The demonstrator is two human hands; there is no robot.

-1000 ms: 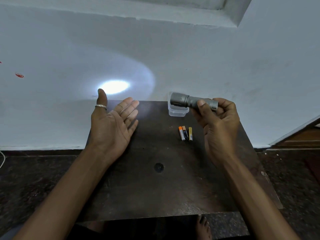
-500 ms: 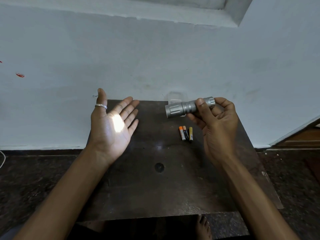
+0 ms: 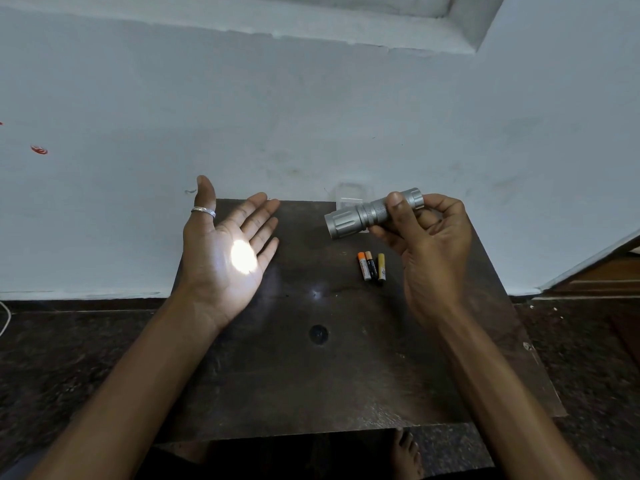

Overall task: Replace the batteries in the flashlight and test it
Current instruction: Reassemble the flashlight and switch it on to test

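My right hand [image 3: 429, 244] grips a grey metal flashlight [image 3: 360, 216] by its rear half, thumb on top, with the lens end pointing left and slightly down. The flashlight is lit: a bright spot falls on the palm of my left hand [image 3: 225, 251], which is held flat and open, palm up, fingers apart, a silver ring on the thumb. Three small batteries [image 3: 371, 265] lie side by side on the dark wooden table [image 3: 311, 375], just below the flashlight and left of my right wrist.
A small clear plastic box [image 3: 350, 194] stands at the table's far edge, partly hidden behind the flashlight. A pale wall rises right behind the table. Dark stone floor surrounds it, and a bare foot [image 3: 405, 452] shows under the near edge.
The flashlight tilted from pointing at the wall down toward my left palm, so the light spot moved off the wall onto the palm and then lower on it.
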